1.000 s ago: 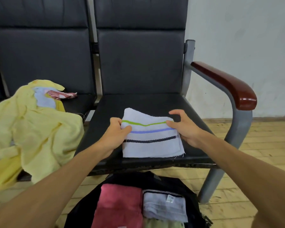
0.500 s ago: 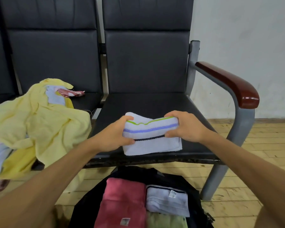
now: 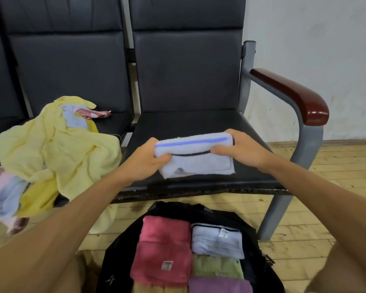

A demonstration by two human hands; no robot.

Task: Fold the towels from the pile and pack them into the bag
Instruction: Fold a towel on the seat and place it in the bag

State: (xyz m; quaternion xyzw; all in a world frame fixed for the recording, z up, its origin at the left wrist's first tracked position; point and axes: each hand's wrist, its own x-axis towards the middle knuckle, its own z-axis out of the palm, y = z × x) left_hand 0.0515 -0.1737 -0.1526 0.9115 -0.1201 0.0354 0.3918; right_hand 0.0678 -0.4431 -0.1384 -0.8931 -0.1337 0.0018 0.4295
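Note:
A white towel with blue and black stripes (image 3: 201, 163) lies on the black chair seat (image 3: 190, 123), its far edge rolled over toward me. My left hand (image 3: 148, 159) grips its left end and my right hand (image 3: 239, 149) grips its right end, fingers curled over the fold. On the seat to the left is the pile of unfolded towels (image 3: 51, 149), mostly yellow. Below, on the floor, an open black bag (image 3: 118, 263) holds folded towels: a red one (image 3: 163, 248), a white one (image 3: 218, 240), a green one and a purple one.
A chair armrest with a dark red wooden pad (image 3: 292, 94) on a grey metal frame stands to the right. The wooden floor (image 3: 325, 176) spreads right of the chair, and a white wall (image 3: 315, 49) is behind.
Both hands have folded the towel's far half toward me, hiding the green stripe, and now grip the folded bundle at its ends. The view has shifted a little to the left.

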